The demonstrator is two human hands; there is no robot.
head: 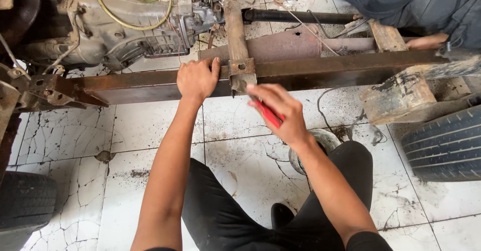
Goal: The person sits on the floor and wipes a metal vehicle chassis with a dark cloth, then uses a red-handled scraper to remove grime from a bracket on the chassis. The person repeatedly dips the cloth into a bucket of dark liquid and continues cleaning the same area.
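Observation:
My left hand [197,79] rests on top of a long rusty steel frame rail [320,70] that runs left to right, fingers curled over its far edge. Just right of it a rusty cross member [235,35] meets the rail at a bracket [242,75]. My right hand [278,111] hovers in front of the rail below that bracket, closed around a red-handled tool [268,113] whose tip is hidden. My knees in black trousers [225,216] are below.
A grimy gearbox [125,30] with a yellow-green hose lies behind the rail at left. Tyres sit at lower left [25,201] and right [446,143]. Another person in dark clothes [416,5] crouches top right. The cracked white tile floor [150,125] is oil-stained.

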